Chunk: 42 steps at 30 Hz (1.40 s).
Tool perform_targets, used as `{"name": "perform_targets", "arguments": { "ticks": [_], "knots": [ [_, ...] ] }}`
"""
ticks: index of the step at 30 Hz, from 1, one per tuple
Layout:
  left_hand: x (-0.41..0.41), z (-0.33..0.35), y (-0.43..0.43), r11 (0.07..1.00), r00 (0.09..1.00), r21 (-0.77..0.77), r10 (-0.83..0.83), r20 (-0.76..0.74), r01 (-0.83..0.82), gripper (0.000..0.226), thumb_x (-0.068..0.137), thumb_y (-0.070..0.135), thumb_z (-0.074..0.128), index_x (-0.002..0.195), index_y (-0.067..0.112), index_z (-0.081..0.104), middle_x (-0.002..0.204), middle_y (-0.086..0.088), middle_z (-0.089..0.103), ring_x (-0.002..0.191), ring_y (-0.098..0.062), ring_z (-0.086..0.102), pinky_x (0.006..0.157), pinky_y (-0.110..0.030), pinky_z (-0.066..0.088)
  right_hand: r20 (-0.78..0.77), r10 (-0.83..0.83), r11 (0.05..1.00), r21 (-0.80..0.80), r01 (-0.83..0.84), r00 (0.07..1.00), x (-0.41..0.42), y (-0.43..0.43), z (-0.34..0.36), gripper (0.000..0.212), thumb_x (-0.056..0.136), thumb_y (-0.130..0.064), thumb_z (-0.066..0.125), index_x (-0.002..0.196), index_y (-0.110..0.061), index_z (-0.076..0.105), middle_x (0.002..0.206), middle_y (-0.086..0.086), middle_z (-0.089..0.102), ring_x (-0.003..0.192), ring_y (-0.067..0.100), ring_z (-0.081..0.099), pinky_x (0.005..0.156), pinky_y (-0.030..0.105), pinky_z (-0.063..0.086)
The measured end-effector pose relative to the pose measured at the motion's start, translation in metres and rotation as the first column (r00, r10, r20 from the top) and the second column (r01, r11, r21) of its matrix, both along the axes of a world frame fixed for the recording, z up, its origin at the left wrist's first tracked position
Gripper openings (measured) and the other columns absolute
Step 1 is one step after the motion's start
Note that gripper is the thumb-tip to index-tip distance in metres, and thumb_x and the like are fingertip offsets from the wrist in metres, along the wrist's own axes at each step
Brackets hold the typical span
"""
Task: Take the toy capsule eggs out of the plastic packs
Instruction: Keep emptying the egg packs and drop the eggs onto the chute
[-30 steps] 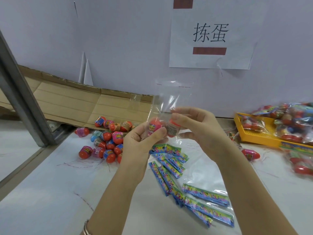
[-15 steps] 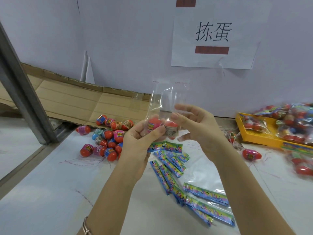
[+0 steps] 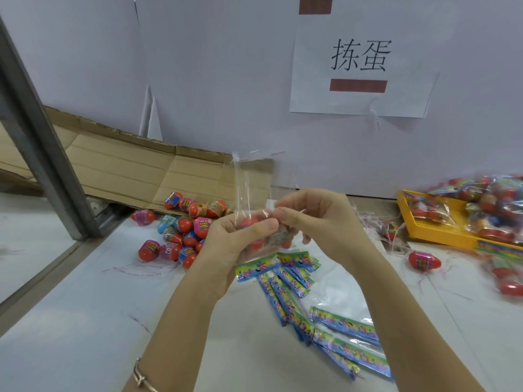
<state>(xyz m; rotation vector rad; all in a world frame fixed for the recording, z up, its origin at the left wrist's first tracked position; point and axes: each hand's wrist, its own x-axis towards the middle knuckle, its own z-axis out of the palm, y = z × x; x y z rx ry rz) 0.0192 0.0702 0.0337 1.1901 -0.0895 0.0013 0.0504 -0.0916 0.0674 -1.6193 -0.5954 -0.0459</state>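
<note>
Since half a second ago the clear top of the pack (image 3: pixel 252 182) has leaned over to the left and now stands above the left hand (image 3: pixel 235 244). The eggs (image 3: pixel 249 222) inside are more hidden behind the thumb. The left hand grips the lower part of the pack, with the fingers curled round it and the thumb across the front. The right hand (image 3: pixel 319 222) pinches the plastic between thumb and forefinger, just beside the left thumb tip. Both hands hold the pack above the table (image 3: pixel 85 321). Left of the pack lies a heap of loose eggs (image 3: pixel 184 233). Below the pack lie coloured card strips (image 3: pixel 285 281). Right of the pack a single egg (image 3: pixel 424 261) lies alone, and further right is a yellow tray (image 3: pixel 435 236) with filled packs (image 3: pixel 495 205).
</note>
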Motion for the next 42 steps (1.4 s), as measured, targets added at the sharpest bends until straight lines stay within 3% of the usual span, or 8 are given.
{"name": "perform_targets", "arguments": {
  "ticks": [5,14,19,23,26,33,37,42],
  "knots": [
    [0.001,-0.001,0.001,0.998,0.997,0.027,0.046,0.064,-0.048,0.039,0.054,0.023,0.081,0.093,0.014,0.079,0.091,-0.017,0.075,0.081,-0.026,0.073,0.073,-0.035,0.062,0.047,-0.006,0.998,0.061,0.003,0.999,0.0,0.009,-0.01,0.019,0.077,0.002,0.074,0.072,-0.016,0.07,0.062,-0.001,0.069,0.049,0.01,0.062,0.047,0.018,0.048],
    [0.002,0.003,0.022,0.947,0.946,-0.129,0.308,0.098,-0.295,0.024,0.06,0.021,0.08,0.083,0.014,0.079,0.083,-0.006,0.076,0.073,-0.018,0.072,0.065,-0.032,0.06,-0.207,-0.055,0.979,0.182,0.093,0.977,0.008,0.013,-0.025,0.028,0.08,-0.037,0.066,0.106,-0.027,0.064,0.09,-0.006,0.068,0.071,0.01,0.064,0.061,0.027,0.053],
    [-0.001,0.005,0.055,0.816,0.845,-0.236,0.532,-0.05,-0.528,0.056,0.061,0.035,0.08,0.108,0.007,0.072,0.107,-0.011,0.072,0.101,-0.027,0.07,0.087,-0.04,0.057,0.027,-0.167,0.92,-0.356,0.165,0.986,0.008,0.03,-0.055,0.028,0.091,-0.021,0.062,0.114,-0.037,0.06,0.109,-0.013,0.058,0.093,0.006,0.056,0.085,0.02,0.046],
    [0.0,0.004,0.061,0.824,0.834,-0.156,0.552,0.0,-0.545,0.028,0.08,0.018,0.075,0.104,0.005,0.068,0.093,0.005,0.074,0.09,-0.009,0.072,0.076,-0.023,0.058,0.282,0.097,0.717,-0.684,0.129,0.954,-0.005,0.054,-0.08,0.053,0.094,-0.024,0.055,0.144,-0.033,0.04,0.149,-0.001,0.036,0.133,0.018,0.033,0.11,0.027,0.025],
    [0.0,0.003,0.054,0.839,0.856,-0.191,0.516,-0.015,-0.509,0.052,0.072,0.019,0.077,0.122,0.011,0.066,0.113,-0.01,0.071,0.103,-0.025,0.07,0.086,-0.039,0.058,0.324,0.219,0.544,-0.823,0.161,0.92,-0.015,0.071,-0.095,0.061,0.096,-0.039,0.046,0.15,-0.04,0.018,0.161,-0.003,0.01,0.142,0.017,0.016,0.115,0.04,0.014],
    [0.005,-0.002,0.043,0.878,0.877,-0.091,0.476,0.069,-0.47,0.056,0.064,0.018,0.078,0.118,0.01,0.065,0.105,-0.014,0.073,0.096,-0.033,0.071,0.075,-0.041,0.061,0.564,0.051,0.592,-0.681,0.43,0.824,-0.011,0.069,-0.096,0.031,0.092,-0.045,0.047,0.114,-0.026,0.056,0.112,-0.004,0.054,0.111,0.023,0.049,0.096,0.04,0.035],
    [0.006,-0.004,0.037,0.912,0.903,-0.004,0.406,0.141,-0.41,0.061,0.062,0.02,0.078,0.119,0.033,0.063,0.105,-0.003,0.075,0.097,-0.023,0.072,0.079,-0.035,0.059,0.494,0.182,0.587,-0.749,0.309,0.85,-0.015,0.068,-0.098,0.041,0.095,-0.046,0.039,0.135,-0.039,0.044,0.136,-0.013,0.048,0.12,0.016,0.042,0.098,0.037,0.026],
    [0.006,-0.003,0.036,0.921,0.912,0.019,0.383,0.144,-0.39,0.061,0.062,0.02,0.079,0.119,0.035,0.064,0.106,-0.001,0.075,0.098,-0.025,0.072,0.078,-0.04,0.06,0.357,0.039,0.668,-0.704,0.242,0.933,-0.005,0.061,-0.087,0.032,0.084,-0.021,0.056,0.114,-0.031,0.058,0.11,-0.008,0.057,0.105,0.013,0.05,0.09,0.03,0.033]
  ]
}}
